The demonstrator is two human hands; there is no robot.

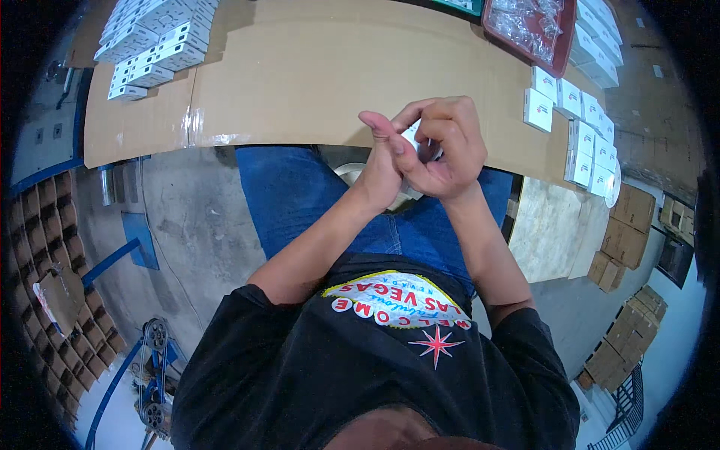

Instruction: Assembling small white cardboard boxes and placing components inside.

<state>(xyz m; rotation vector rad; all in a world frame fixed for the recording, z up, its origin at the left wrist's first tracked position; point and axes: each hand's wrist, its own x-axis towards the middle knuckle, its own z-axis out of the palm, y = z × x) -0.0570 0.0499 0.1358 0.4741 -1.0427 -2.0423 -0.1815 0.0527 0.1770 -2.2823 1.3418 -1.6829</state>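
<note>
My two hands are together just above the near edge of the cardboard-covered table, over my lap. Between them is a small white box, mostly hidden by fingers; only a little of its white surface shows. My left hand supports it from the left, its thumb sticking out to the upper left and its other fingers largely covered. Curled around the box from the right is my right hand, with its thumb pointing left toward my left hand and its fingers bent over the top.
Stacked white boxes stand at the far left of the table. More white boxes lie at the right edge. A dark red tray holds clear plastic pieces, beside a green tray. A round metal thing shows below my hands.
</note>
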